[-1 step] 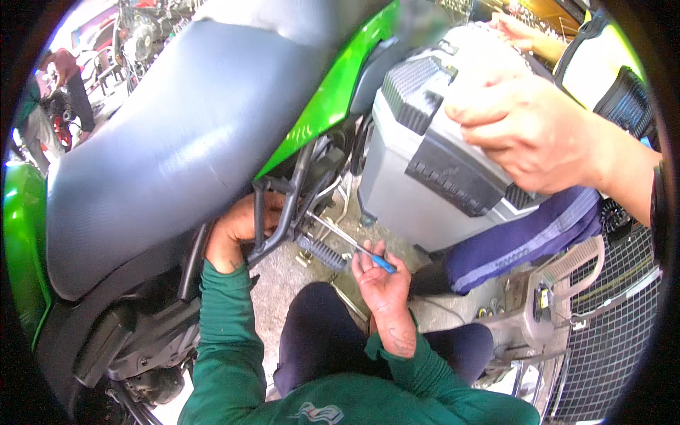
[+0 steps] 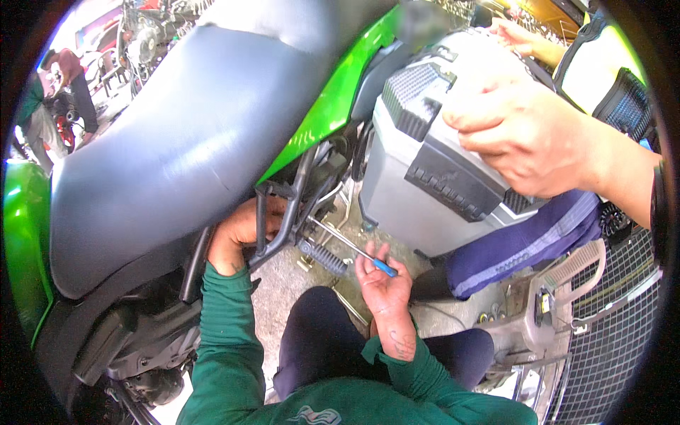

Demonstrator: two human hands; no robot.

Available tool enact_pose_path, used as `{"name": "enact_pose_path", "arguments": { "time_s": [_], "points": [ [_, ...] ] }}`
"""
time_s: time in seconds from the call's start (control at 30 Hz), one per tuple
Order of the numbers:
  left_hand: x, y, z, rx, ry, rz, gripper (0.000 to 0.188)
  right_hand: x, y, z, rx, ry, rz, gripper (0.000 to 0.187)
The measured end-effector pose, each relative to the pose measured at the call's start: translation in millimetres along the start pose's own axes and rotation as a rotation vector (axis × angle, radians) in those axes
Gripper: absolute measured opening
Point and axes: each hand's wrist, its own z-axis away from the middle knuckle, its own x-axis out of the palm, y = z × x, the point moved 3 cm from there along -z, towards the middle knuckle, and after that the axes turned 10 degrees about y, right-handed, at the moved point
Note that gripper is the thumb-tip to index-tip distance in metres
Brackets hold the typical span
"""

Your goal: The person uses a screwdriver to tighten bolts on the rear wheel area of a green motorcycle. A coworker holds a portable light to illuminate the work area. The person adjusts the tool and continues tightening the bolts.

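My right hand (image 2: 386, 280) is turned palm up below the motorcycle's side, with a screwdriver (image 2: 384, 268) across its fingers. The tool has a blue handle, and its thin metal shaft slants up and left to the black tubular rack (image 2: 285, 219). My left hand (image 2: 244, 223) reaches in under the black seat (image 2: 173, 152), behind the rack tubes. Its fingers are mostly hidden there. To the right, a co-worker's hand (image 2: 520, 131) rests on a grey hard case (image 2: 418, 191) with black corner pieces, standing apart from the rack.
A coiled shock spring (image 2: 322, 256) hangs below the rack. A co-worker's purple-clad leg (image 2: 524, 241) is beside the case. At the right stand a beige plastic chair (image 2: 528, 304) and a wire mesh (image 2: 609, 326). People and motorcycles are in the upper left background.
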Motion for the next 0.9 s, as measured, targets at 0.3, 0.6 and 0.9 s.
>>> {"name": "enact_pose_path", "arguments": {
  "time_s": [0.3,0.6,0.9],
  "points": [
    [2,-5,-5,0.059,-0.051,0.139,0.063,-2,1,-8,-0.092,-0.317,0.069,0.006],
    [4,-3,-6,0.152,0.058,0.055,0.055,2,-9,-17,-0.04,-0.477,0.155,0.013],
    [-1,1,-1,0.421,0.071,-0.069,0.044,-1,-12,1,0.141,-0.317,0.017,0.019]
  ]
}}
